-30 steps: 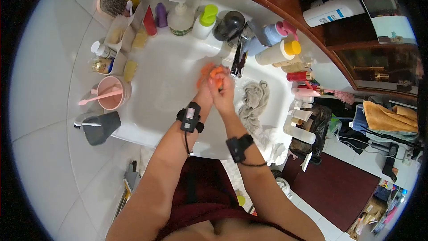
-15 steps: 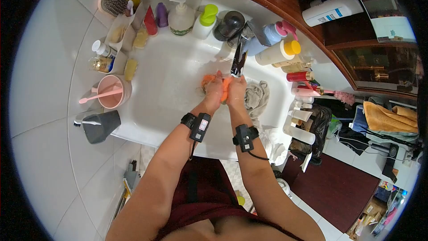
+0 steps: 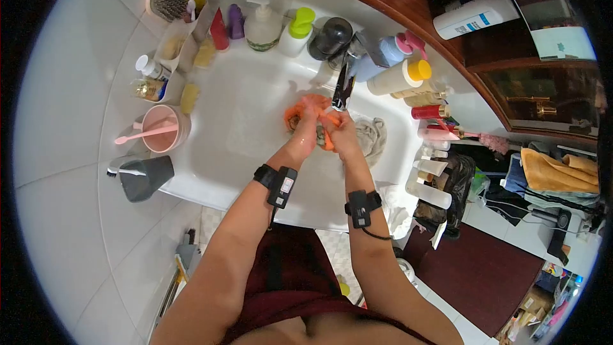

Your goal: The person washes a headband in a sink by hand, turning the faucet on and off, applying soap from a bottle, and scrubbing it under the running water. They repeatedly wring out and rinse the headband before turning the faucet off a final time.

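An orange cloth (image 3: 314, 103) with a greyish patterned part is bunched in both hands under the faucet (image 3: 343, 87), over the white sink (image 3: 236, 115). My left hand (image 3: 306, 129) grips its left side. On its right side, my right hand (image 3: 343, 133) has its fingers closed on the cloth, just below the spout. A wet grey cloth (image 3: 371, 140) lies in the basin beside my right hand. Black devices are strapped on both wrists.
Bottles, including a pump bottle (image 3: 262, 27) and a yellow-capped bottle (image 3: 396, 78), line the sink's back and right edges. At the left stand a pink cup (image 3: 181, 133) and a grey cup (image 3: 148, 180). A wooden cabinet (image 3: 472, 57) hangs at the upper right.
The orange cloth is spread wider, with more of it showing between and beyond the hands. My right hand has moved slightly right and down, its wrist turned.
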`<state>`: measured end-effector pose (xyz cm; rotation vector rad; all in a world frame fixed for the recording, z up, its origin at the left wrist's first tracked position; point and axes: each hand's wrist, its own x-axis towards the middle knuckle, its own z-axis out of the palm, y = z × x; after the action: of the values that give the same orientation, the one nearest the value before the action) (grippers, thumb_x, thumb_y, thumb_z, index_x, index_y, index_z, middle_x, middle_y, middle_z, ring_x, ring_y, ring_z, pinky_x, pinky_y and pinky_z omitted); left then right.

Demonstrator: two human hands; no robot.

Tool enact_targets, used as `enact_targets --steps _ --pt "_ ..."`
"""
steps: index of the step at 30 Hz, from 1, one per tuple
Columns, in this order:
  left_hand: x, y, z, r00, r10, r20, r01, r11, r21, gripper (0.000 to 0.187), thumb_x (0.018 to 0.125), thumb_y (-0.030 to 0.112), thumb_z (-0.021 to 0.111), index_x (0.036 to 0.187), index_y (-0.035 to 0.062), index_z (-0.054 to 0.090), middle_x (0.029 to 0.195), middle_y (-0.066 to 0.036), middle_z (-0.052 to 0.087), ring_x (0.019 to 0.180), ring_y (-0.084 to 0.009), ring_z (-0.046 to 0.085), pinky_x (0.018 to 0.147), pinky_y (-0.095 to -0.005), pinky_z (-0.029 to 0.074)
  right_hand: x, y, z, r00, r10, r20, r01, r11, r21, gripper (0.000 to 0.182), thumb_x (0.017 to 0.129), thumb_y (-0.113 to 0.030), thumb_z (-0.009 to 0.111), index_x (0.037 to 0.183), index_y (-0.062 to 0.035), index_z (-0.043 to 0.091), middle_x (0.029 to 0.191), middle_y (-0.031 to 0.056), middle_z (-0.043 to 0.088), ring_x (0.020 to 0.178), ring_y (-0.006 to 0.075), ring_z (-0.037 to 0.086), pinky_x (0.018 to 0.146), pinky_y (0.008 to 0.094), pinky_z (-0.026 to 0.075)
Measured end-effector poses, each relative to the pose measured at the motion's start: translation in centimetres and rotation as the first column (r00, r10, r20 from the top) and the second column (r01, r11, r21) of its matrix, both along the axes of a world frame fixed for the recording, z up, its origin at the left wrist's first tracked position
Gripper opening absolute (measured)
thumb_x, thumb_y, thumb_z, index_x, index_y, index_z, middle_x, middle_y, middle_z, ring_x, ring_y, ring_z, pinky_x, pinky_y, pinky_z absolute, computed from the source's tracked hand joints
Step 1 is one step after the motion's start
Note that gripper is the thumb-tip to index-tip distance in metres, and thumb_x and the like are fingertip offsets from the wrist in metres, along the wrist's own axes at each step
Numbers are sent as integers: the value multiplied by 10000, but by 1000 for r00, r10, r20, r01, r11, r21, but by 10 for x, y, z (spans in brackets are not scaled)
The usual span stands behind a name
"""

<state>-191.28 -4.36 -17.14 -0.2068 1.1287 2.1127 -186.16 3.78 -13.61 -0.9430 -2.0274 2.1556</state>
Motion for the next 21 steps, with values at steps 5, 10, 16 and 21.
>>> enact_targets --steps 5,10,16,21 --pt "-23 -16 -56 962 -197 190 -32 610 792 712 840 691 270 1032 47 506 919 -66 522 817 -191 473 851 -348 408 13 -30 54 999 42 6 -42 992 119 189 843 -45 603 1027 -45 558 919 44 633 740 102 568 671 231 464" --pt "-20 8 2 960 187 206 -200 979 41 531 841 645 389 868 126 498 825 26 492 710 -100 452 675 -331 442 24 -49 40 990 120 -72 -61 833 549 162 829 -193 632 858 -34 620 780 111 631 617 223 596 571 330 472" --pt "-2 13 -8 938 225 263 -300 907 295 354 907 465 460 953 118 512 878 35 518 756 -85 480 645 -251 441 -2 -32 22 990 -96 106 -26 611 791 352 845 -365 558 795 -23 624 705 222 587 655 392 578 568 406 463" --pt "-5 3 1 962 151 226 -166 985 49 376 918 463 434 1019 108 501 879 -14 548 757 -122 531 645 -292 486 3 -4 -15 993 -38 111 -20 878 479 385 889 -421 512 992 -64 615 812 89 633 745 180 595 710 285 456"
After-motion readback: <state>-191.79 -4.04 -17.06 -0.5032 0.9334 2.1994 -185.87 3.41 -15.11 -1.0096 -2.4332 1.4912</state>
